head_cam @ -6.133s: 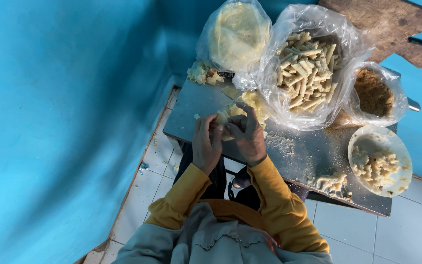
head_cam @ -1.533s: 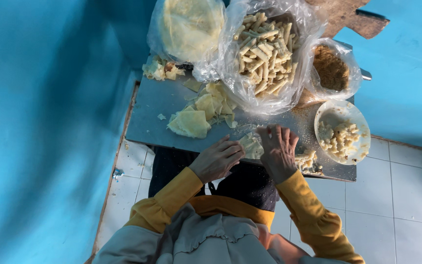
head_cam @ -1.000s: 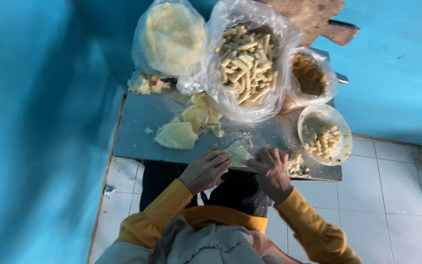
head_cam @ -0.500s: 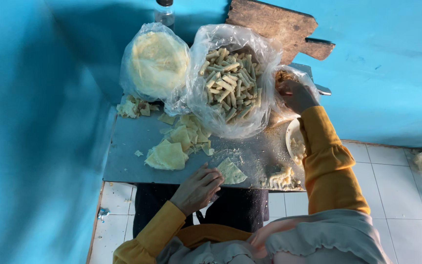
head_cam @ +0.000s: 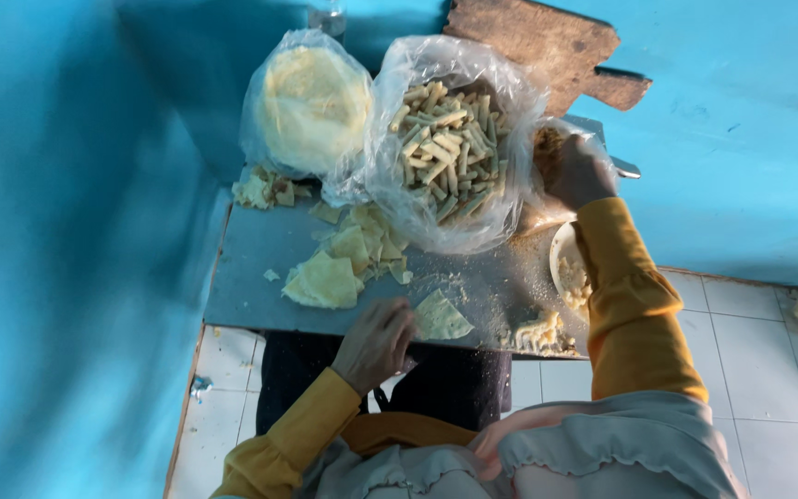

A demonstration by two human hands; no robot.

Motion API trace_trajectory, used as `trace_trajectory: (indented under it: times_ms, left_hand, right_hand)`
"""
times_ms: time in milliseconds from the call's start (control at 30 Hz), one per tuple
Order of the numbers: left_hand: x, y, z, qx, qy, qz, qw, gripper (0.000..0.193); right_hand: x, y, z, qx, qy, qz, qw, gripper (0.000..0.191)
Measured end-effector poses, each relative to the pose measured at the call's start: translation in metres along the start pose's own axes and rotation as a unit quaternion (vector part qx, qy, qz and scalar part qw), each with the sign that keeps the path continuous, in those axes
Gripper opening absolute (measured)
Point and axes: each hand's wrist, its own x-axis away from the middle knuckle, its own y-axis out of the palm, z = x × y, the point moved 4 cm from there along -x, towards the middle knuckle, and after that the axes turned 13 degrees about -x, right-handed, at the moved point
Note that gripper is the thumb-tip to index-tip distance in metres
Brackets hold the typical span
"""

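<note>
Left hand (head_cam: pixel 376 344) rests flat-fingered on the near table (head_cam: pixel 251 277) edge, pinning a pale triangular wrapper (head_cam: pixel 440 317); right hand (head_cam: pixel 573 169) reaches into the filling bag (head_cam: pixel 547 148), fingers curled, contents unseen; judged step: fetching filling; placing it on the thin, floury wrapper should follow.

Glossy clear plastic bags (head_cam: pixel 454 139); rough wooden board (head_cam: pixel 547 46); seemingly matt metal tabletop (head_cam: pixel 251 277).

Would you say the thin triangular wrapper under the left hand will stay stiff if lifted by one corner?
Probably not: the triangular wrapper lies flat and sheet-thin, so it likely droops. It looks light and may tear easily. The left hand pins its edge against the metal tray.
</note>
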Motion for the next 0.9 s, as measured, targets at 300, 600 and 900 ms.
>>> trace_trajectory:
  times_ms: [300,600,900]
  left_hand:
    - [-0.003,-0.005,0.010,-0.007,-0.135,0.024,0.991,0.026]
    - [-0.004,-0.003,0.011,-0.027,-0.153,0.027,0.988,0.016]
    - [-0.005,-0.005,0.020,-0.040,-0.152,0.019,0.987,0.013]
  right_hand:
    - [0.101,0.041,0.001,-0.668,0.034,-0.113,0.734,0.068]
    - [0.217,0.116,-0.099,-0.179,-0.351,-0.033,0.918,0.033]
    - [0.240,0.107,-0.070,-0.184,-0.182,0.072,0.963,0.033]
